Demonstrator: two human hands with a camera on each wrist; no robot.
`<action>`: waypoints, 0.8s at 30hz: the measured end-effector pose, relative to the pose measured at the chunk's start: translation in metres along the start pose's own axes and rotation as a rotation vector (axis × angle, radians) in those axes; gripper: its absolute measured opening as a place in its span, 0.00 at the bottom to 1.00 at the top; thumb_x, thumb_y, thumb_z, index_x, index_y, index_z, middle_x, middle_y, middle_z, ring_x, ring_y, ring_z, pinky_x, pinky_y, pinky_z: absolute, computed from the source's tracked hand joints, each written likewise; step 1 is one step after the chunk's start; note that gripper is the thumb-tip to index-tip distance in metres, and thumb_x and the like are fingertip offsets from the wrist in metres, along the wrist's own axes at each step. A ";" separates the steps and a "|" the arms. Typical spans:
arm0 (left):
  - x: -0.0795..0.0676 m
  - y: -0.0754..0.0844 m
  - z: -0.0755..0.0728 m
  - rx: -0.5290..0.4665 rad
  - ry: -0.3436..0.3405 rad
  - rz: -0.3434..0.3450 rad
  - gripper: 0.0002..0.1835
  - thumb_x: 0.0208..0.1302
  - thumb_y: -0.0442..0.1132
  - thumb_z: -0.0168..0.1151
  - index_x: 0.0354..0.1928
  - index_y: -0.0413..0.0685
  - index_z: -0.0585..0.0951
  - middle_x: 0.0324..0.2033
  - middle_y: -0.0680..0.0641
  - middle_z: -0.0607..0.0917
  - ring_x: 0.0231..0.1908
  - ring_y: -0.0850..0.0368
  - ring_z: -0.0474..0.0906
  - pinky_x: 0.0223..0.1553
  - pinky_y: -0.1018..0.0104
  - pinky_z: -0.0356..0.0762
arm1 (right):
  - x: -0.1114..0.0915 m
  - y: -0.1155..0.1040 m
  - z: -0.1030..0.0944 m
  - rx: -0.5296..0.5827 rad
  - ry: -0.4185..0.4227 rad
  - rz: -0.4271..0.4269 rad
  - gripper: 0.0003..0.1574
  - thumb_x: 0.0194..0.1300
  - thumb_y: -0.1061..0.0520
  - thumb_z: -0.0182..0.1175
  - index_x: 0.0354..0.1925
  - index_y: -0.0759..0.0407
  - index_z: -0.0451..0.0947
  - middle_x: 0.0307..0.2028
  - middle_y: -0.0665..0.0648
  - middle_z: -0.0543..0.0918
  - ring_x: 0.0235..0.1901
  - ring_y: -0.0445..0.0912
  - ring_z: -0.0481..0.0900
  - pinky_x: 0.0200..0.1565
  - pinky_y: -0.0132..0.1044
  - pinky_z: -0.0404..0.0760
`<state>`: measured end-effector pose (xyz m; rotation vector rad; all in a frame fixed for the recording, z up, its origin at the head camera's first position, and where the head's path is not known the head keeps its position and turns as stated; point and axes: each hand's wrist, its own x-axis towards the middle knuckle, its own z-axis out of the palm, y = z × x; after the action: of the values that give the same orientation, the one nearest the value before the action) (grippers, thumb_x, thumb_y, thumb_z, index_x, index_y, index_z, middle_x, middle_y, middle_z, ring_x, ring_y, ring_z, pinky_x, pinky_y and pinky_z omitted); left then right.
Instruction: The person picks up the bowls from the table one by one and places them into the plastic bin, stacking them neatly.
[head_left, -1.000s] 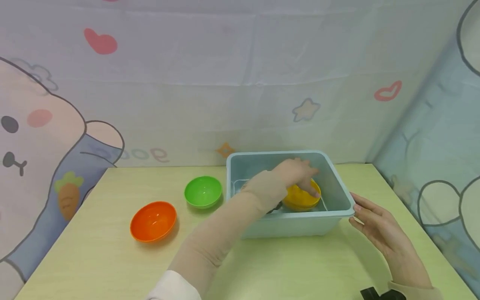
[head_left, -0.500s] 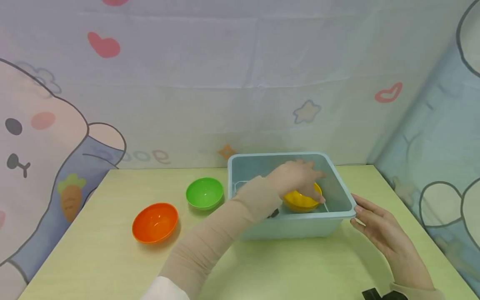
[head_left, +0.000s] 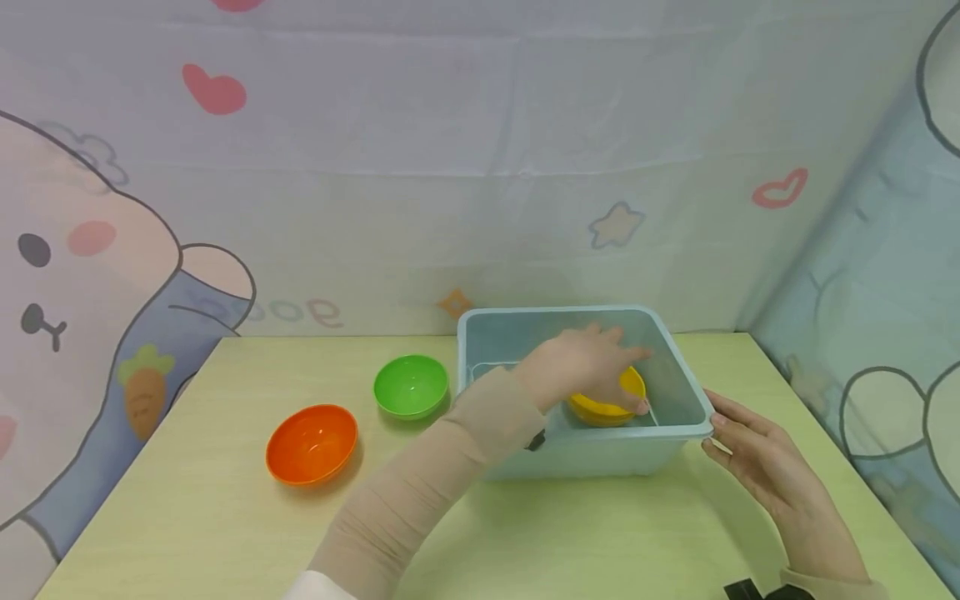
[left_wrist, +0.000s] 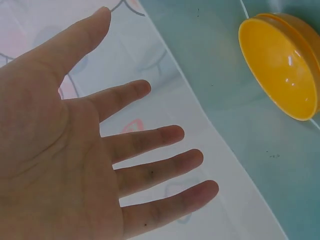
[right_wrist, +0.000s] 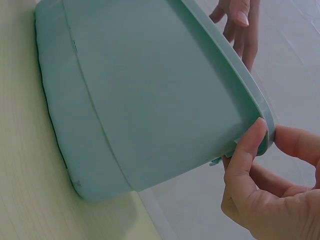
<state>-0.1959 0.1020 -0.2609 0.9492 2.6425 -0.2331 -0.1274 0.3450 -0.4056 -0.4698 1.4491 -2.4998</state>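
Note:
A light teal plastic bin (head_left: 570, 454) stands at the back of the table. Inside it, towards the right, sit yellow bowls (left_wrist: 280, 67); a doubled rim suggests one nested in another. My left hand (head_left: 581, 362) hovers over them inside the bin's outline, its fingers straight and spread, and hides part of the yellow. In the left wrist view nothing touches that palm. My right hand (head_left: 772, 467) pinches the rim at the bin's front right corner between thumb and fingers, as the right wrist view also shows.
Left of the bin stands a green bowl (head_left: 411, 387). An orange bowl (head_left: 312, 445) is nearer the table's left side. A printed cloth (head_left: 360, 167) hangs behind the table (head_left: 187, 517) and along its right side.
My left hand has drawn slightly away from the yellow bowls, its fingers spreading wider. My right hand keeps its hold on the bin corner. The head view has shifted a little.

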 end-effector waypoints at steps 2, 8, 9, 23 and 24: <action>-0.003 -0.001 0.002 -0.005 0.006 0.010 0.40 0.61 0.71 0.50 0.73 0.80 0.49 0.76 0.56 0.50 0.74 0.53 0.49 0.70 0.52 0.61 | 0.000 0.000 0.000 0.009 0.005 0.001 0.29 0.74 0.70 0.34 0.61 0.56 0.74 0.54 0.49 0.80 0.46 0.39 0.81 0.47 0.30 0.81; -0.012 -0.005 0.011 0.005 0.028 0.038 0.40 0.61 0.72 0.49 0.73 0.79 0.49 0.76 0.55 0.50 0.75 0.52 0.49 0.70 0.52 0.61 | -0.001 0.001 0.000 0.020 0.023 0.008 0.29 0.74 0.70 0.34 0.60 0.55 0.76 0.53 0.49 0.81 0.46 0.39 0.82 0.46 0.31 0.82; -0.013 -0.006 0.012 0.003 0.033 0.042 0.40 0.61 0.72 0.49 0.73 0.79 0.49 0.75 0.55 0.51 0.74 0.52 0.49 0.70 0.52 0.62 | -0.001 0.001 0.000 0.019 0.023 0.010 0.29 0.74 0.70 0.34 0.60 0.55 0.76 0.54 0.49 0.81 0.46 0.39 0.82 0.46 0.31 0.82; -0.041 -0.026 0.032 -0.099 0.129 0.119 0.39 0.62 0.68 0.52 0.73 0.76 0.53 0.75 0.53 0.54 0.73 0.51 0.54 0.68 0.52 0.63 | 0.001 0.001 0.000 0.061 -0.009 0.000 0.30 0.73 0.72 0.33 0.60 0.57 0.75 0.54 0.51 0.81 0.47 0.41 0.82 0.47 0.32 0.82; -0.042 -0.027 0.033 -0.100 0.138 0.127 0.39 0.62 0.68 0.52 0.73 0.75 0.54 0.75 0.53 0.55 0.73 0.51 0.55 0.68 0.52 0.63 | 0.001 0.001 -0.001 0.060 -0.011 -0.002 0.30 0.73 0.72 0.33 0.61 0.58 0.75 0.54 0.51 0.81 0.47 0.41 0.82 0.47 0.32 0.82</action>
<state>-0.1747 0.0483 -0.2761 1.1313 2.6751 -0.0058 -0.1287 0.3445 -0.4068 -0.4729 1.3660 -2.5300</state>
